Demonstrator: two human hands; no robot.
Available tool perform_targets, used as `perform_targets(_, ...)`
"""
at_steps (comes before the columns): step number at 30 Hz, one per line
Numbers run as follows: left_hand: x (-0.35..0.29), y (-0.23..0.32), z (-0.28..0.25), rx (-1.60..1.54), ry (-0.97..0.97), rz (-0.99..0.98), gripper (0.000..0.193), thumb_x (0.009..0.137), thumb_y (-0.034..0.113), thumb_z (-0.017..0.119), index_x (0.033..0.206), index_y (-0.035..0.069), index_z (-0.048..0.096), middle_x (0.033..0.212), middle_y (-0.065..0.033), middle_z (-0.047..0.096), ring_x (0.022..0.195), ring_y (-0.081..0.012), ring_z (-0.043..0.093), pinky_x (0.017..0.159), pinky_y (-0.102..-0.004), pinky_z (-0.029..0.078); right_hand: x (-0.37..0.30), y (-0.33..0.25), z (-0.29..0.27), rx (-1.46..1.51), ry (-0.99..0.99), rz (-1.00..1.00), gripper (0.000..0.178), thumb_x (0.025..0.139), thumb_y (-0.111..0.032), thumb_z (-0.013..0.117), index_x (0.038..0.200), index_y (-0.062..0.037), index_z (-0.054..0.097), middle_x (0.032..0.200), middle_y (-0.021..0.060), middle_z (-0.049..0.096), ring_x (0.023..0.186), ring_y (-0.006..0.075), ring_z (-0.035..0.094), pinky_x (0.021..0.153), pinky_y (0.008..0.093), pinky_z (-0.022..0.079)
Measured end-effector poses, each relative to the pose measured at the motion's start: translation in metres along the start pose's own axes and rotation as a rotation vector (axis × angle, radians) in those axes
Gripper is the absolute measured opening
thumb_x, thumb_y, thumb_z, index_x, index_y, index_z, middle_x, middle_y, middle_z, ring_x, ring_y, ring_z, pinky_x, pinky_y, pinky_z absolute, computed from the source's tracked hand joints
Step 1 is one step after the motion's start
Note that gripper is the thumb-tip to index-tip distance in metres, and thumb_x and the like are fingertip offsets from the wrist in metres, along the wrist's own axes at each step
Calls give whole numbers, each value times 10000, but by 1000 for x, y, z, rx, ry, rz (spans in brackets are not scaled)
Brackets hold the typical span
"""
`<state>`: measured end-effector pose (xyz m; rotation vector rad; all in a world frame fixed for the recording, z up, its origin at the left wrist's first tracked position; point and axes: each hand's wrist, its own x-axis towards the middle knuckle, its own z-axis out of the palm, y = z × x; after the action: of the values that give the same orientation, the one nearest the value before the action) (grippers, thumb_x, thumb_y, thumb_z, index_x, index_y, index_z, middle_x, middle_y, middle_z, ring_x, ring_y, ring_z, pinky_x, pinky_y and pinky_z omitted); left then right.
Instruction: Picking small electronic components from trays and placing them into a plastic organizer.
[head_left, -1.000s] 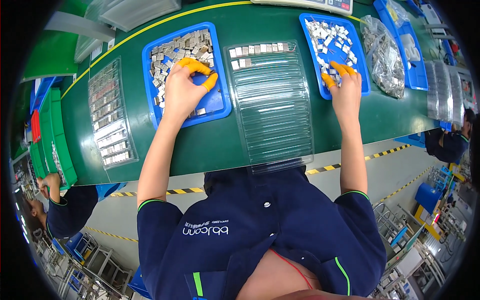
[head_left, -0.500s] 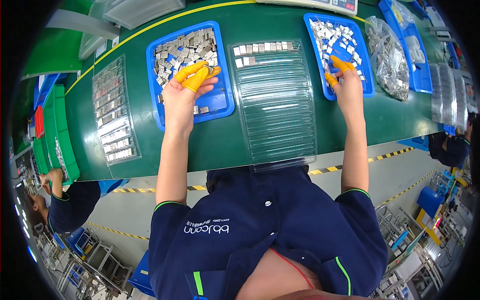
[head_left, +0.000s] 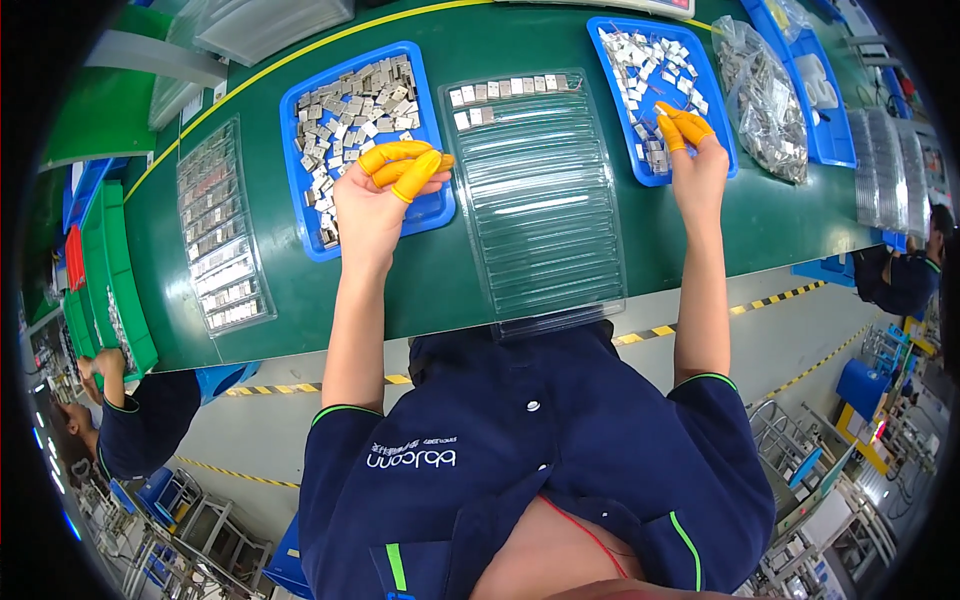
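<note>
My left hand (head_left: 382,195), yellow finger cots on its fingers, is over the front right of a blue tray (head_left: 297,215) of small metal connector shells (head_left: 350,105). Its fingers are pressed together; whatever is between them is hidden. My right hand (head_left: 698,165), also in yellow cots, reaches over the second blue tray (head_left: 728,135), which holds small white connectors with thin wires (head_left: 640,65). Its thumb and fingers meet at the tips, and what they pinch is too small to make out. Between the hands lies a clear ribbed blister tray (head_left: 545,210), with several small parts (head_left: 515,88) in its top rows.
A filled blister tray (head_left: 222,230) lies at the left. Right of the second blue tray are a plastic bag of parts (head_left: 765,100) and stacked clear trays (head_left: 885,170). A co-worker's hand (head_left: 108,365) is at a green bin (head_left: 130,300) on the far left.
My left hand has shifted slightly right and down, toward the tray's right edge. The right hand's thumb and fingers have come together over the white connectors. The whole view has shifted slightly.
</note>
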<state>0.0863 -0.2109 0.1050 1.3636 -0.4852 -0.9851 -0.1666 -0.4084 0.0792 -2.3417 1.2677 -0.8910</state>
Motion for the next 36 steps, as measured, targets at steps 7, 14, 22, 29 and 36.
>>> perform_targets(7, -7, -3, 15, -19, 13, 55, 186, 771, -21, 632, 945, -66, 580, 873, -186, 637, 786, -222, 649, 699, -265, 533, 10, -14, -11, 735, -25, 509, 236, 798, -7, 612, 1020, 71, 602, 925, 121, 638, 802, 175, 626, 761, 257, 503)
perform_targets(14, -14, -12, 25, -59, -12, 26, 237, 770, 4, 639, 994, -66, 607, 896, -161, 645, 773, -191, 645, 708, -254, 523, -5, -57, -2, 934, -118, 397, 252, 751, 7, 652, 1002, 21, 634, 965, 84, 638, 875, 137, 588, 836, 246, 451)
perform_targets(22, -21, -10, 35, -150, -58, -95, 227, 807, 21, 605, 1019, -61, 605, 897, -154, 645, 755, -177, 646, 689, -247, 528, -27, -114, 9, 1045, -415, 401, 267, 745, 6, 664, 1008, 27, 622, 898, 73, 646, 853, 123, 604, 818, 250, 482)
perform_targets(29, -26, -11, 33, -129, -82, -77, 231, 804, 16, 608, 1020, -67, 601, 895, -156, 645, 739, -186, 647, 686, -250, 530, -33, -123, 11, 961, -462, 388, 190, 739, 40, 656, 923, 71, 618, 917, 129, 642, 807, 182, 638, 768, 255, 513)
perform_targets(36, -30, -13, 33, -70, -64, 37, 201, 785, 5, 629, 975, -62, 625, 892, -145, 648, 724, -166, 637, 695, -250, 522, -35, -126, 10, 767, -517, 262, 233, 688, 29, 705, 908, 46, 631, 921, 106, 648, 811, 149, 626, 773, 260, 502)
